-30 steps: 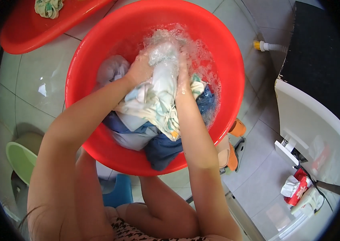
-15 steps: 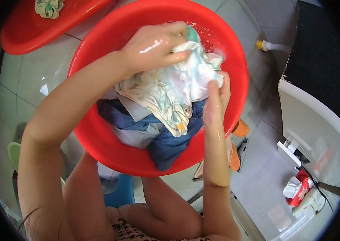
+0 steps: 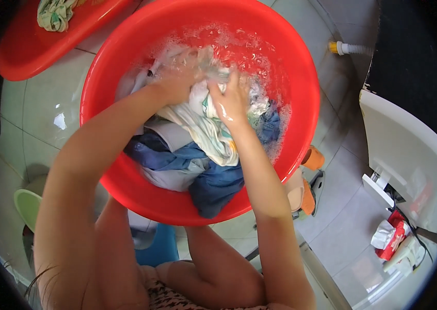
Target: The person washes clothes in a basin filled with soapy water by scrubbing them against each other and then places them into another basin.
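A white garment with green and yellow patterns lies wet and bunched in the large red basin, partly in sudsy water. My right hand grips its upper part, thumb on the near side and fingers on the far side. Beside it my left hand is down in the foamy water at the garment's far left edge; blur and suds hide its fingers. Dark blue clothing and pale grey cloth lie under and in front of the garment, on the basin's near side.
Another red basin at the far left holds a patterned cloth. A white hose with a yellow end and a white appliance are on the right. Orange slippers lie by the basin; a green bowl-like thing stands left.
Both hands have gone from holding the white garment up above the basin to pressing it down into the water. The left hand moved lower, the right hand moved left. Foam and water now show.
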`<state>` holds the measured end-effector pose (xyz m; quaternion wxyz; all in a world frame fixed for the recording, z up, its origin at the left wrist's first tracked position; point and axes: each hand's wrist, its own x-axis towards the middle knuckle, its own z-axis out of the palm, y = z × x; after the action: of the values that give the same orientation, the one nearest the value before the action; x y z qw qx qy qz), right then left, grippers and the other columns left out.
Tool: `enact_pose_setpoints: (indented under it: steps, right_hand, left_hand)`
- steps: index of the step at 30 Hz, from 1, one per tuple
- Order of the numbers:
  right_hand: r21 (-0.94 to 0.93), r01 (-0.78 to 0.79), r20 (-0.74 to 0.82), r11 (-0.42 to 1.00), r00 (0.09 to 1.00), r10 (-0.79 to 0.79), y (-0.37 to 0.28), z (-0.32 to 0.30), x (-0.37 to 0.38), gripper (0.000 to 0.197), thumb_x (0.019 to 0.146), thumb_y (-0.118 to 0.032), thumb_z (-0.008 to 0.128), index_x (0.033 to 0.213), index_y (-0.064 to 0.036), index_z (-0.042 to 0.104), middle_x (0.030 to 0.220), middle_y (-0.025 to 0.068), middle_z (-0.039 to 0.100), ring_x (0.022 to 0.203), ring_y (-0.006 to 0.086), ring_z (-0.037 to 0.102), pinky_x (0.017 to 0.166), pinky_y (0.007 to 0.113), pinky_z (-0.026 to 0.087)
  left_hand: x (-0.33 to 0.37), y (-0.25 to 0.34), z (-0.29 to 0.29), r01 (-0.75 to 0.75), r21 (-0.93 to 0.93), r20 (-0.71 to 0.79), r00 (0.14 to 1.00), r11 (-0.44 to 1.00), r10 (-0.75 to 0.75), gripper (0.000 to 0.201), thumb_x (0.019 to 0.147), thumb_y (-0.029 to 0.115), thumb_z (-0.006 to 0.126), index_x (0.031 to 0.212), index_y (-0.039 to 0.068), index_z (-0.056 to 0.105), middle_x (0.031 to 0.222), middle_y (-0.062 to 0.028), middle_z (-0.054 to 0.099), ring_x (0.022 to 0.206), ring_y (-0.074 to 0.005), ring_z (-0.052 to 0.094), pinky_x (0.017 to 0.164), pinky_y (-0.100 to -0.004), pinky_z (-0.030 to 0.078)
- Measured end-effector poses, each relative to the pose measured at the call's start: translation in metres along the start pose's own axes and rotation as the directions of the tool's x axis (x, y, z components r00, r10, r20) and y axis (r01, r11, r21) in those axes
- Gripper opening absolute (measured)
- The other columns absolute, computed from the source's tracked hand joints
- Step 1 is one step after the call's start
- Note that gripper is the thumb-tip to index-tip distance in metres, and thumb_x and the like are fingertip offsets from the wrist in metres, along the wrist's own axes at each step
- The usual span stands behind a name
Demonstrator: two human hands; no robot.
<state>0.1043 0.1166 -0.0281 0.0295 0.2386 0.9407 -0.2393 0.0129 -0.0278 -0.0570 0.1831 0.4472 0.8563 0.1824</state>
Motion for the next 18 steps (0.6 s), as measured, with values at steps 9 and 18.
enact_pose_setpoints:
  steps: [9, 18]
  right_hand:
    - [-0.353, 0.107, -0.112, 0.93, 0.982, -0.155, 0.028, 0.048, 0.007, 0.049, 0.086, -0.024, 0.054, 0.132, -0.0067, 0.049, 0.135, 0.0233, 0.046, 0.124, 0.0409, 0.042, 0.104, 0.048, 0.035]
    - [0.709, -0.256, -0.007, 0.657, 0.929, 0.369, 0.022, -0.117, -0.026, 0.032, 0.099, -0.028, 0.049, 0.101, 0.0013, 0.06, 0.085, 0.0102, 0.065, 0.078, 0.016, 0.059, 0.074, 0.031, 0.046]
  left_hand:
    - [-0.006, -0.032, 0.055, -0.087, -0.065, -0.314, 0.947, 0.994, 0.062, 0.063, 0.079, 0.021, 0.06, 0.139, 0.013, 0.041, 0.147, -0.0165, 0.031, 0.132, -0.0414, 0.03, 0.108, -0.0504, 0.03]
    - [0.004, 0.017, -0.016, 0.284, -0.356, -0.011, 0.951, 0.89, -0.308, 0.074, 0.076, 0.035, 0.069, 0.135, 0.003, 0.04, 0.121, -0.0287, 0.054, 0.116, -0.0399, 0.052, 0.097, -0.0434, 0.042]
